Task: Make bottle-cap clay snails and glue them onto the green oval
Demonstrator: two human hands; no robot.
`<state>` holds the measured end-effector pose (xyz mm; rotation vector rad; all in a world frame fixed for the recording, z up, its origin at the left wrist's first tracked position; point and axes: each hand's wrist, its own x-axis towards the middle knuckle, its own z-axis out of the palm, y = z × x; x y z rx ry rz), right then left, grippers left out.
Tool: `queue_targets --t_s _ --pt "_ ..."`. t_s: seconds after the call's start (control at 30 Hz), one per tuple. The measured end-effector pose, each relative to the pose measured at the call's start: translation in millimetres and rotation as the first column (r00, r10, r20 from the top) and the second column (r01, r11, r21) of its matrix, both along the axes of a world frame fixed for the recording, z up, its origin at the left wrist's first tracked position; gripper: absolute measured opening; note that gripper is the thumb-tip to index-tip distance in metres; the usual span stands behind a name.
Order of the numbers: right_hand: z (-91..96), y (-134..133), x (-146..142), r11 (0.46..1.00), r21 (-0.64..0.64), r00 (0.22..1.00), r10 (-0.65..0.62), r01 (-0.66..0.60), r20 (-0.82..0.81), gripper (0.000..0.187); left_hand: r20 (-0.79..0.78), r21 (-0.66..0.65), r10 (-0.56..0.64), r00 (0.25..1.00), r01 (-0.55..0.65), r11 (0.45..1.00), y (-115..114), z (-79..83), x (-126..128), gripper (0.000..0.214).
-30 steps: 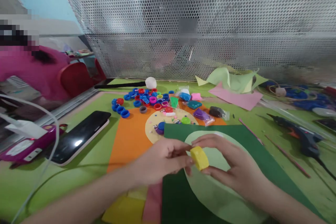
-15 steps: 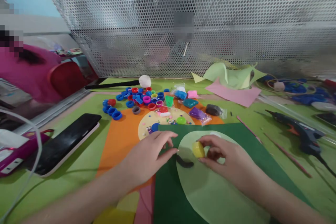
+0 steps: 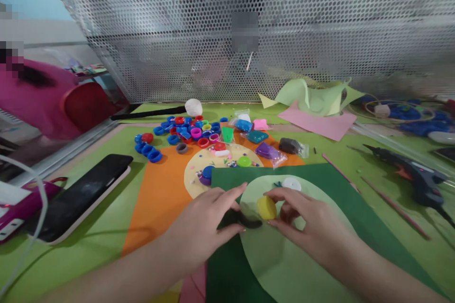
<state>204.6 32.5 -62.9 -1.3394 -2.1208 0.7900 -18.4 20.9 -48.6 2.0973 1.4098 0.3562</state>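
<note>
My right hand pinches a yellow bottle cap between thumb and fingers, above a pale green paper shape. That shape lies on a dark green sheet. My left hand is open, thumb and index finger apart with nothing between them. Close to its fingertips lies a dark curved piece, perhaps modelling clay, across the pale shape's left edge. Behind my right hand, a white round cap rests on the pale shape, beside a small teal bit.
Many coloured bottle caps and bagged clay packs lie behind a decorated cream paper circle. A glue gun is at right, a phone and white cable at left. A perforated metal panel stands behind. A person in pink sits far left.
My left hand has shifted slightly down, toward the dark curved piece. The yellow cap has tilted a little in my right hand. The view has moved slightly, showing more of the white cap.
</note>
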Motion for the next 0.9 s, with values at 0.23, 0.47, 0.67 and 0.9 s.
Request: queue_targets --t_s 0.23,0.47,0.67,0.9 --pt "-10.2 -2.0 3.1 0.993 0.113 0.996 -0.008 0.019 -0.093 0.02 0.17 -0.105 0.127 0.977 -0.11 0.988 -0.6 15.2 5.4 0.044" --pt "-4.8 0.8 10.5 0.978 0.206 1.0 0.017 -0.012 -0.023 0.021 0.274 -0.194 0.179 0.945 -0.128 0.973 1.1 26.7 -0.5 0.046" --pt "-5.2 -0.6 13.6 0.981 0.188 0.999 0.03 -0.036 0.033 0.028 0.318 -0.204 0.162 0.934 -0.1 0.974 2.2 25.4 -2.7 0.045" --pt "1.8 -2.9 13.6 0.955 0.262 0.99 0.132 -0.14 0.048 0.03 0.329 -0.229 0.187 0.926 -0.114 0.967 -1.5 20.7 -1.7 0.049"
